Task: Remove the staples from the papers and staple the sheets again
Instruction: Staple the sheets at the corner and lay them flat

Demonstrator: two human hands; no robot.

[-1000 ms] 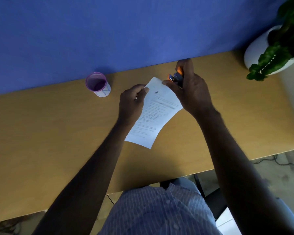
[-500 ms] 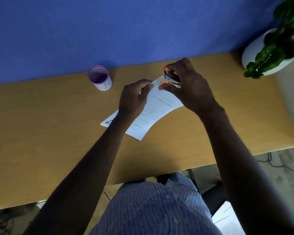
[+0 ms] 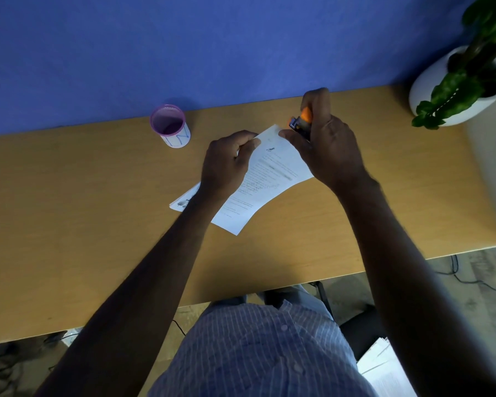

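A printed white sheet set (image 3: pixel 265 181) is held lifted over the wooden desk (image 3: pixel 98 224), its lower end curling down. My left hand (image 3: pixel 226 164) pinches its top left edge. My right hand (image 3: pixel 324 144) grips a small orange and black stapler (image 3: pixel 301 123) at the sheets' top right corner. Whether the stapler's jaws touch the paper is hidden by my fingers. More papers (image 3: pixel 185 200) lie flat on the desk under my left wrist.
A purple-rimmed cup (image 3: pixel 171 126) stands at the back of the desk, left of my hands. A white pot with a green plant (image 3: pixel 458 90) sits at the back right. A blue partition (image 3: pixel 212 47) closes the far edge. Loose papers (image 3: pixel 384 371) lie low at the right.
The stapler turned in my right hand, from lying across the top edge to standing at the top right corner. My left hand kept its pinch on the sheets.
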